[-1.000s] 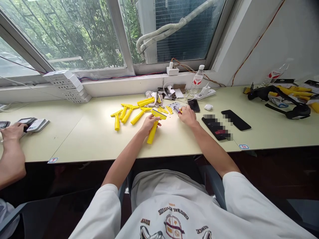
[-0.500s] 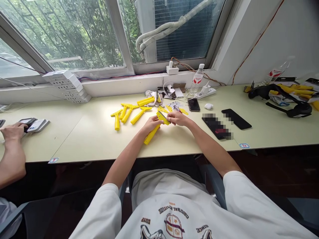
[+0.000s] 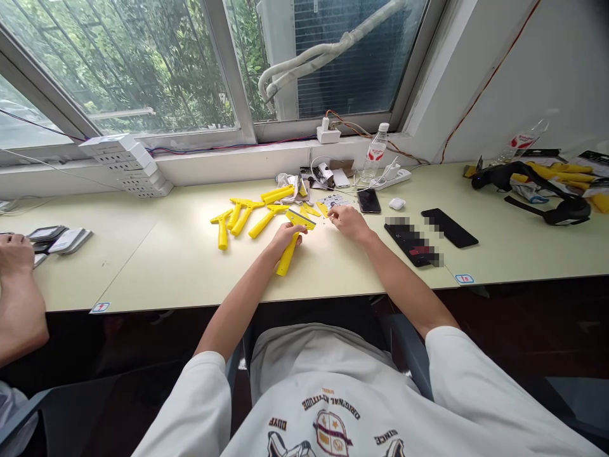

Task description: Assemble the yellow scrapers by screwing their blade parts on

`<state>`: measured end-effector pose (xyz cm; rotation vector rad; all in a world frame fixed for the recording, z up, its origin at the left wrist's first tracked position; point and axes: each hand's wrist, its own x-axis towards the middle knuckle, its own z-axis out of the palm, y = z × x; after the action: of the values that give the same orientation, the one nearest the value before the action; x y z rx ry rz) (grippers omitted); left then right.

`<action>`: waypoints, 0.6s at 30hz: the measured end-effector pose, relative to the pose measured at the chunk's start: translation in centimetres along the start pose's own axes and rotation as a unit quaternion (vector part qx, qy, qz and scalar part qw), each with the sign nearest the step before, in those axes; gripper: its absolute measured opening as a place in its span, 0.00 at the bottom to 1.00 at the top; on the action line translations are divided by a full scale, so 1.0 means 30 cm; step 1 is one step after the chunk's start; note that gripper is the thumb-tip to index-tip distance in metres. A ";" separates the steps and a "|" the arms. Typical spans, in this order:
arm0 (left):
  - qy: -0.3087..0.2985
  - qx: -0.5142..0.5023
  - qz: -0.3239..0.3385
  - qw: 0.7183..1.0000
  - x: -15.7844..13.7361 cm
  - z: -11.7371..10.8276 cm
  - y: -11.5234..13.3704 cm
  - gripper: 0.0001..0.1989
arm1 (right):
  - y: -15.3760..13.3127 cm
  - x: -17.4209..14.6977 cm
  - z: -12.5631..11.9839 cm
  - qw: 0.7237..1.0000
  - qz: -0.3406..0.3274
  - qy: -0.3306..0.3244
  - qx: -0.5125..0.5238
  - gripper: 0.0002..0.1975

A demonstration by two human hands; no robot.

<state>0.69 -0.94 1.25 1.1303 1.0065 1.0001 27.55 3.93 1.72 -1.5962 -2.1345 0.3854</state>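
Observation:
A yellow scraper (image 3: 287,255) with a metal blade along its head is gripped near its neck by my left hand (image 3: 284,240); its handle slants down towards the table's front edge. To the right of it, apart from the scraper, my right hand (image 3: 351,222) is low over the table with its fingers drawn together. Whatever those fingers hold, if anything, is too small to make out. Tiny dark bits lie by the fingertips. Just beyond are yellow flat plates (image 3: 310,210) and a printed card (image 3: 337,200). Several more yellow scrapers (image 3: 247,219) lie to the left.
Behind are a cloth glove (image 3: 286,181), a water bottle (image 3: 375,153), a power strip (image 3: 391,178) and a phone (image 3: 369,200). Right of me lie a white earphone case (image 3: 396,204), dark slabs (image 3: 450,227) and a black headset strap (image 3: 561,203). Another person's hand (image 3: 16,254) is at far left.
My right hand has left the scraper's head and moved right, down to the table. My left hand has shifted the scraper slightly left and turned it. The other person's hand has moved left.

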 end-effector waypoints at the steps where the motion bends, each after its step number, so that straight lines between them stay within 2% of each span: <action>1: 0.001 -0.007 -0.001 1.000 0.001 -0.001 -0.001 0.14 | 0.005 0.000 0.005 1.000 0.001 -0.009 -0.027 0.16; 5: -0.001 -0.019 0.000 1.000 -0.001 0.005 0.001 0.13 | -0.003 0.000 0.035 0.996 -0.009 -0.041 -0.079 0.19; 11: 0.041 0.019 0.009 0.999 0.000 0.014 -0.002 0.10 | -0.026 0.014 0.075 0.993 -0.014 -0.042 -0.114 0.15; 18: 0.051 0.023 0.000 0.998 0.015 0.010 -0.016 0.09 | -0.037 0.020 0.083 0.989 -0.035 -0.044 -0.137 0.14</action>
<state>1.14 -0.63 0.78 1.1261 1.1155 1.0480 25.22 4.27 0.21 -1.6695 -2.3881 0.1470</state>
